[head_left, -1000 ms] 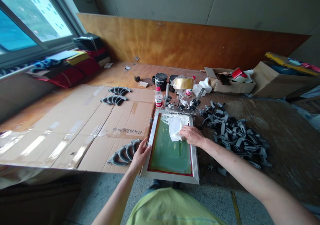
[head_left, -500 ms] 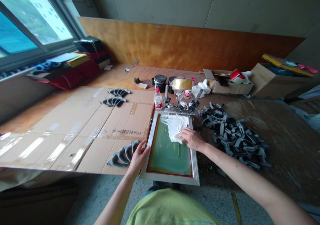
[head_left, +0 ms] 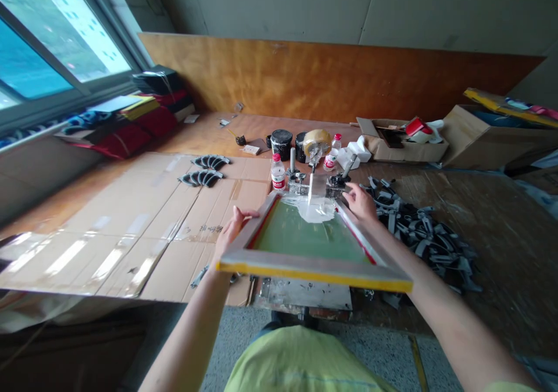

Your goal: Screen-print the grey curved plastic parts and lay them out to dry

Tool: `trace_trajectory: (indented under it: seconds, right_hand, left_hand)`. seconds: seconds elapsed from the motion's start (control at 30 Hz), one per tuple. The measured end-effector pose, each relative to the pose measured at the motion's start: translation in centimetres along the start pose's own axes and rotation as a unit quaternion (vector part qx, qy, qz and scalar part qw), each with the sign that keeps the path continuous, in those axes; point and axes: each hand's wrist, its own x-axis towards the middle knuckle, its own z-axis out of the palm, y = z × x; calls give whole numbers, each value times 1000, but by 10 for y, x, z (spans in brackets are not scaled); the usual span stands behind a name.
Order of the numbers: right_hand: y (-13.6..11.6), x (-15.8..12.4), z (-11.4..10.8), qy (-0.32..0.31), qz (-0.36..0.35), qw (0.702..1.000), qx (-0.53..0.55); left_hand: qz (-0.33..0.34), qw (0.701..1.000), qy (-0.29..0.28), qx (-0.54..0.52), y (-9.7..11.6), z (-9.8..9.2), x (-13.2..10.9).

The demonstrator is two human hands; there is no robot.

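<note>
Though level before, frame (head_left: 314, 267) now aslant.

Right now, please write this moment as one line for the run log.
frame: near edge up; left hand: at its left side; right hand: by its far right corner; white patch: far end

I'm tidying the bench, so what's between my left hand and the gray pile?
In the head view, the frame and your right hand lie between your left hand and the gray pile.
</note>
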Motion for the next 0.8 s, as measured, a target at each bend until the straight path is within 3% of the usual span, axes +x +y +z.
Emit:
trace_trajectory:
  seconds: [0.07, 0.17, 0.27, 0.37, 0.43, 0.5, 0.6, 0.67, 0.7, 0.8]
  right_hand:
    - [17, -26, 8, -34, 24, 999, 14]
    - [17, -65, 31, -83, -15, 996, 30]
    - [1, -86, 46, -126, -95, 987, 5]
    - [-20, -94, 45, -140, -128, 982, -20]
    - [-39, -105, 40, -118, -149, 982, -13]
    - [-64, -123, 39, -88, -209, 974, -10]
    - [-91, -147, 47, -103, -359, 927, 3]
    - [-81, -147, 46, -116, -386, 915, 24]
    - [-66, -142, 41, -107, -354, 929, 27]
    - [16, -108, 11, -25, -118, 991, -58]
  left_hand:
    - [67, 997, -2, -33, 24, 13, 16]
    - [119, 992, -9, -45, 53, 29, 36]
    - [130, 990, 12, -55, 56, 35, 40]
    - [94, 993, 35, -56, 20, 38, 21]
    - [-25, 999, -7, -19, -20, 44, -2]
    - [-191, 977, -93, 3, -62, 53, -29]
    - [-259, 960, -63, -89, -109, 57, -61]
    - [-264, 957, -15, -116, -126, 44, -67]
    - [-261, 959, 20, -109, -132, 31, -67]
    - [-229, 959, 159, -46, -147, -28, -60]
